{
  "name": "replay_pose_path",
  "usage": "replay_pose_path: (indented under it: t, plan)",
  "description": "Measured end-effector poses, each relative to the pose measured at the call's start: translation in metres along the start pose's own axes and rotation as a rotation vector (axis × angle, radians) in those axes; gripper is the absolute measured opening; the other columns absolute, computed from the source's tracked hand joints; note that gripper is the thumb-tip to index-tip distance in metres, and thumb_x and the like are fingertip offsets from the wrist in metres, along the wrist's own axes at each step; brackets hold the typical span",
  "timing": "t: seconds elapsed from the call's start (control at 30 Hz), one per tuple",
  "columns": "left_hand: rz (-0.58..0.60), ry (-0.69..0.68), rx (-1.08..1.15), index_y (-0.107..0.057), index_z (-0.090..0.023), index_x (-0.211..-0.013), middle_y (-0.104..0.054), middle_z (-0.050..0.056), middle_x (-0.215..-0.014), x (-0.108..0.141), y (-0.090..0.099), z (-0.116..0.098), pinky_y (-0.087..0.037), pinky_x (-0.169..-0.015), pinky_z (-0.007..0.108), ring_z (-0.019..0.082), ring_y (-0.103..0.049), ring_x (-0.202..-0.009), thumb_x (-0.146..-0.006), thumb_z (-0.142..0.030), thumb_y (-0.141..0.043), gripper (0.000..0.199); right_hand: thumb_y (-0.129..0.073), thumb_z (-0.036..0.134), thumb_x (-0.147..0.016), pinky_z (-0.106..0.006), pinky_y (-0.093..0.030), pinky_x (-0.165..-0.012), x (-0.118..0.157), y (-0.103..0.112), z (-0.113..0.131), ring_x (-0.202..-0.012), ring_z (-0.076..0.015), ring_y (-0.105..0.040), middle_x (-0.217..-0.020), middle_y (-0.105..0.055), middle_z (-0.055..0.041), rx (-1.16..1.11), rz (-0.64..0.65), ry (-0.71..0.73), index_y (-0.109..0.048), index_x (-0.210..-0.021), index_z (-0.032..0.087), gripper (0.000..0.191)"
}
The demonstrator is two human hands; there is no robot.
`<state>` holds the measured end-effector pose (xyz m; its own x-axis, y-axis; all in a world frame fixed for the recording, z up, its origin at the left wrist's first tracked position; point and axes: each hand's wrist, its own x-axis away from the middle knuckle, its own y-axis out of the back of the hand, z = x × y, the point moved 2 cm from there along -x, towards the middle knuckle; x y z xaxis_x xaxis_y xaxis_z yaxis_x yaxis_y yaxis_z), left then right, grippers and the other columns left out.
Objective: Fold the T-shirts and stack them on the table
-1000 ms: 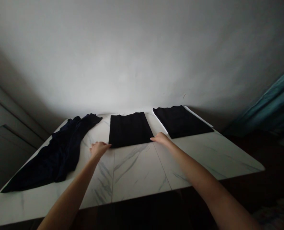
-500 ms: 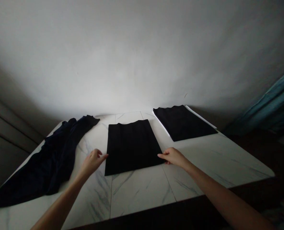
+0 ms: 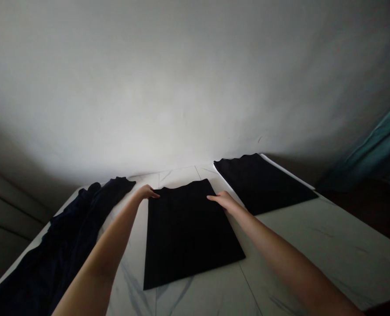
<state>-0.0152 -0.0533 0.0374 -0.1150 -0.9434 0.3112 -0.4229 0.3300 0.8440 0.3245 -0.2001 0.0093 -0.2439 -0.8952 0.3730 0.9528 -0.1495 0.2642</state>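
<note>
A flat, folded black cloth (image 3: 191, 237) lies on the marble-patterned table (image 3: 208, 298) in front of me. My left hand (image 3: 147, 193) pinches its far left corner, thumb on top. At the far right side, my right hand (image 3: 223, 201) grips the cloth's edge with the thumb lying on top and the other fingers hidden beneath or behind it. The cloth's far edge is slightly wavy and its near edge is straight.
Another black cloth (image 3: 263, 184) lies at the back right, with white material showing along its sides. Crumpled dark blue clothing (image 3: 66, 245) covers the table's left side. A pale wall (image 3: 181, 87) rises behind; a teal curtain (image 3: 372, 140) hangs at right.
Both hands have moved from the sides of the black cloth to near its far corners. The view has come closer to the table, so the cloths look larger.
</note>
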Motion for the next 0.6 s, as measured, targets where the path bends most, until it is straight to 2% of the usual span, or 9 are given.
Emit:
replay_pose_path:
  t: [0.07, 0.13, 0.27, 0.37, 0.47, 0.6]
  plan:
    - [0.050, 0.016, -0.010, -0.057, -0.018, -0.048, -0.053, 0.001, -0.044, -0.004, 0.000, 0.004, -0.035, -0.050, 0.026, 0.019, -0.055, -0.053, -0.043, -0.043, -0.086, 0.039, -0.079, 0.027, -0.072, -0.021, -0.047, -0.049, -0.022, -0.004, 0.007, -0.056, -0.0166, -0.066, -0.059, -0.068, -0.0041, -0.010, -0.020, 0.021, -0.065, -0.063, 0.015, 0.021]
    - [0.067, 0.018, 0.022, -0.053, -0.019, -0.044, -0.050, 0.000, -0.041, -0.003, 0.000, 0.009, -0.033, -0.048, 0.026, 0.018, -0.052, -0.050, -0.039, -0.046, -0.087, 0.044, -0.080, 0.028, -0.070, -0.022, -0.049, -0.052, -0.041, -0.007, 0.013, -0.060, -0.0183, -0.068, -0.062, -0.070, -0.0050, -0.029, -0.038, 0.028, -0.067, -0.066, 0.014, 0.019]
    - [0.064, -0.009, 0.308, -0.061, -0.016, -0.057, -0.058, 0.000, -0.050, 0.012, -0.005, 0.016, -0.035, -0.049, 0.025, 0.018, -0.057, -0.056, -0.040, -0.049, -0.087, 0.045, -0.083, 0.031, -0.067, -0.024, -0.053, -0.057, -0.067, -0.011, 0.016, -0.067, -0.0216, -0.070, -0.067, -0.072, -0.0066, -0.035, -0.046, 0.039, -0.069, -0.071, 0.015, 0.021]
    - [0.105, -0.035, 0.609, -0.070, -0.015, -0.080, -0.071, 0.004, -0.073, 0.031, -0.014, 0.014, -0.046, -0.057, 0.025, 0.022, -0.067, -0.072, -0.046, -0.051, -0.086, 0.053, -0.079, 0.032, -0.070, -0.025, -0.052, -0.058, -0.074, -0.013, 0.014, -0.071, -0.0224, -0.071, -0.073, -0.074, -0.0073, 0.005, -0.050, 0.080, -0.070, -0.073, 0.015, 0.020]
    - [0.125, -0.038, 0.816, -0.070, -0.016, -0.099, -0.075, 0.008, -0.092, 0.046, -0.025, 0.008, -0.052, -0.064, 0.028, 0.024, -0.070, -0.083, -0.051, -0.052, -0.085, 0.062, -0.075, 0.034, -0.074, -0.025, -0.051, -0.061, -0.073, -0.017, 0.013, -0.076, -0.0232, -0.072, -0.078, -0.075, -0.0081, 0.057, -0.086, 0.151, -0.070, -0.074, 0.016, 0.019]
    - [0.078, 0.043, 0.938, -0.072, -0.013, -0.088, -0.076, 0.011, -0.090, 0.054, -0.035, 0.000, -0.056, -0.069, 0.029, 0.024, -0.071, -0.082, -0.053, -0.046, -0.087, 0.050, -0.071, 0.035, -0.076, -0.029, -0.051, -0.069, -0.066, -0.020, 0.018, -0.083, -0.0258, -0.071, -0.084, -0.075, -0.0092, 0.106, -0.174, 0.288, -0.071, -0.078, 0.016, 0.019]
